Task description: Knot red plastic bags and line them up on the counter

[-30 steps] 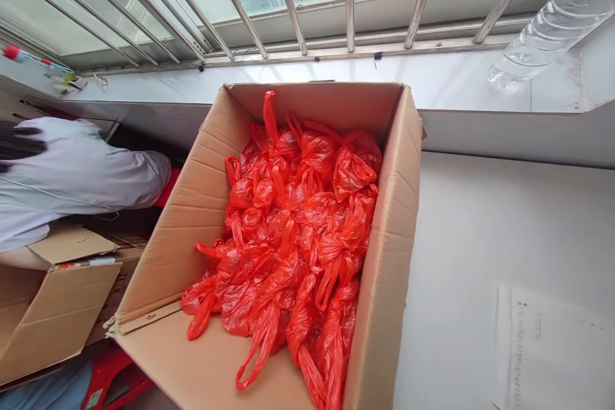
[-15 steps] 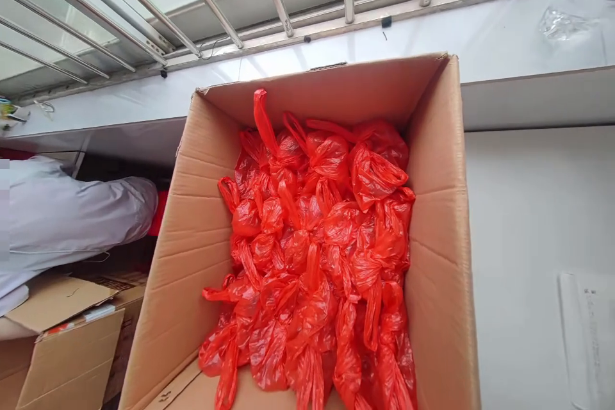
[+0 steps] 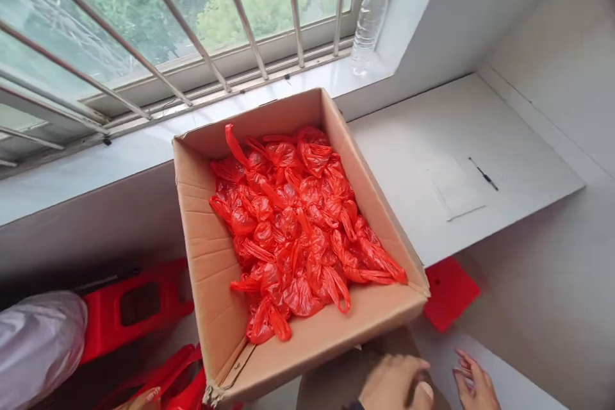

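A large cardboard box (image 3: 211, 269) stands with its top open, filled with several knotted red plastic bags (image 3: 288, 230) whose loop handles stick up. Below the box's near right side, at the bottom of the picture, is my left hand (image 3: 391, 381), somewhat blurred. Its fingers are loosely bent, with a gap to the thumb, and nothing shows in it. Farther right my right hand (image 3: 475, 384) has its fingers apart and holds nothing. Neither hand touches the box or the bags.
Behind the box runs a windowsill with metal bars (image 3: 243, 13) and a clear bottle (image 3: 369, 19). A pen (image 3: 483, 173) lies on the white tabletop (image 3: 394, 141) at right. Red stools (image 3: 108, 320) and a light cloth-covered shape (image 3: 43, 346) are at left, a flat red piece (image 3: 451, 291) at right.
The view has drawn back and turned right, so the box looks smaller. Both my hands have come into view at the bottom. The bags are still in the box.
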Demonstrator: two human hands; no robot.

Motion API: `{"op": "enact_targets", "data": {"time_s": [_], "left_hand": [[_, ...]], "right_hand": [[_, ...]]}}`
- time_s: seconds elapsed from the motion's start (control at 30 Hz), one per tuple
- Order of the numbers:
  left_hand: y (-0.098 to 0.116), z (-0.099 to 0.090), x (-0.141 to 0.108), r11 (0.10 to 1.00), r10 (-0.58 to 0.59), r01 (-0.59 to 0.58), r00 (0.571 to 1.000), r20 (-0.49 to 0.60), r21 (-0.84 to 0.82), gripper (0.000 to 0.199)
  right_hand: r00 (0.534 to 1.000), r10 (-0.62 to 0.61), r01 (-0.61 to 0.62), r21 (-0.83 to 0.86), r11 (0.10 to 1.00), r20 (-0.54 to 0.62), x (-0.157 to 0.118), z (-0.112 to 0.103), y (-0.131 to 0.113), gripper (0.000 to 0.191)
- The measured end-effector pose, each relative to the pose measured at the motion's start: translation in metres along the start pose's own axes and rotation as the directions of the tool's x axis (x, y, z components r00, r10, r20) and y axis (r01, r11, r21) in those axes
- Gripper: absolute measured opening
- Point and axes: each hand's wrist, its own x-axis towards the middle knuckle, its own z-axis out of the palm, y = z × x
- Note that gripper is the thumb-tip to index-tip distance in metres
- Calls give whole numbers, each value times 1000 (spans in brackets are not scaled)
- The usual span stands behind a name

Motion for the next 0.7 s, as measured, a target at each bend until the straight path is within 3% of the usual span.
{"op": "enact_targets", "data": {"time_s": [0.07, 0.17, 0.27, 0.43, 0.57, 0.7], "left_hand": [[-4, -15, -16, 996, -67, 71, 995, -73, 51, 35], [-10, -39, -35, 990, -125, 132, 979, -159, 38, 38], [-24, -55, -46, 984, -178, 177, 969, -172, -22, 41], [-74, -64, -68, 942, -335, 321, 924, -184, -102, 39], [-122, -67, -91, 886, -463, 439, 842, -278, -148, 37], [-166, -76, -113, 817, -555, 564, 712, -430, -120, 32]], "right_hand": [[996, 78, -80, 51, 995, 45, -44, 26, 23, 58], [983, 154, -165, 108, 980, 97, -72, 53, 37, 40], [972, 177, -200, 152, 968, 154, -65, 74, 40, 24], [954, 111, -185, 259, 948, 277, -51, 97, 52, 24], [935, 127, -241, 333, 911, 330, -64, 99, 85, 30], [905, 253, -370, 336, 866, 343, -98, 95, 140, 29]]}}
